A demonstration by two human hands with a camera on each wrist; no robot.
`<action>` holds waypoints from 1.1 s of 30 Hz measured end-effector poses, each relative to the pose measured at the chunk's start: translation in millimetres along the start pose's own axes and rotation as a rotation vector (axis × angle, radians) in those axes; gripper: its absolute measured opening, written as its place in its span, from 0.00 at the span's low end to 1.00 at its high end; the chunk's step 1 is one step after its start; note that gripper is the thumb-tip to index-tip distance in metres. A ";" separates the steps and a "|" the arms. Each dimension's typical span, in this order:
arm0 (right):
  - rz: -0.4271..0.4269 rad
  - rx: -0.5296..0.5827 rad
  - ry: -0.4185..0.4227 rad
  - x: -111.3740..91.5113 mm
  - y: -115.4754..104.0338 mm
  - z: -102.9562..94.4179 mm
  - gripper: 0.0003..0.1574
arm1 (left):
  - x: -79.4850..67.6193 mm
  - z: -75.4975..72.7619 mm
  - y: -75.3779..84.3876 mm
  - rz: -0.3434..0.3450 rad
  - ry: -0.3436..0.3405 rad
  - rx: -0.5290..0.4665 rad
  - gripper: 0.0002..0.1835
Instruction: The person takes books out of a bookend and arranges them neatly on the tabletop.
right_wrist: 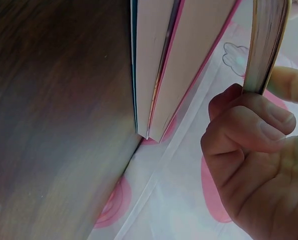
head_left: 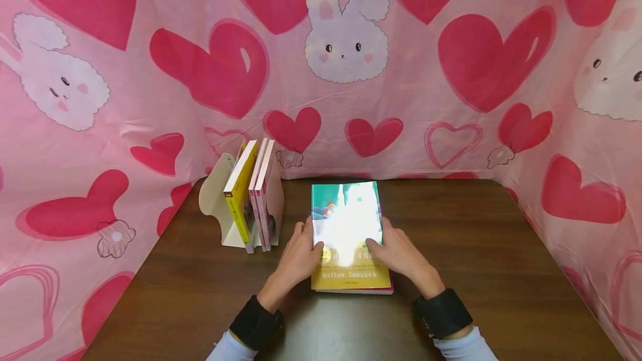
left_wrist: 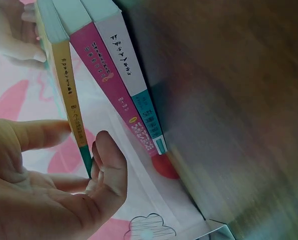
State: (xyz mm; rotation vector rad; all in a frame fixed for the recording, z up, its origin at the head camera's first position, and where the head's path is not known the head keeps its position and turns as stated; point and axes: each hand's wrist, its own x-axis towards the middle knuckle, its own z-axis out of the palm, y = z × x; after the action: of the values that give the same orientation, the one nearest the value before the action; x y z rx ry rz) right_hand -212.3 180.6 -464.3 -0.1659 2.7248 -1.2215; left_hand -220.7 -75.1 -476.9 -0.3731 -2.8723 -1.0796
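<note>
Both hands hold a thin book with a green and yellow cover (head_left: 351, 278), its upper part washed out by glare. My left hand (head_left: 298, 252) pinches its spine side, thumb on the cover and fingers below. Opposite, my right hand (head_left: 401, 250) grips the page-edge side, with curled fingers (right_wrist: 249, 122) under it. The left wrist view shows this book raised above two thicker books: one with a pink spine (left_wrist: 108, 75), and under that one with a white and teal spine (left_wrist: 128, 65) lying on the table. In the head view the held book mostly hides them.
At the left of the brown table (head_left: 501, 272) stands a cream bookend rack (head_left: 213, 196). It holds a yellow book (head_left: 238, 210) and pink-spined books (head_left: 258, 210) upright. A pink curtain (head_left: 351, 105) with hearts and rabbits surrounds the table's back and sides.
</note>
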 end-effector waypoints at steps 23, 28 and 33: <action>0.108 -0.084 -0.061 2.4 0.1 -3.9 0.48 | 12.5 10.5 0.2 -0.033 -0.098 0.035 0.38; 0.115 -0.095 -0.070 1.2 0.5 -5.9 0.48 | 14.5 11.9 3.9 -0.091 -0.147 0.031 0.38; 0.114 -0.098 -0.089 1.3 3.5 -7.5 0.48 | 14.5 12.5 5.0 -0.112 -0.175 0.023 0.38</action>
State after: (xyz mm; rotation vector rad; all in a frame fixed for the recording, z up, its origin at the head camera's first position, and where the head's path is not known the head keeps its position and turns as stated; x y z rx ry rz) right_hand -215.1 188.2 -462.1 -0.0728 2.6775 -1.0267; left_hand -233.1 -60.3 -481.2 -0.3245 -3.0904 -1.0807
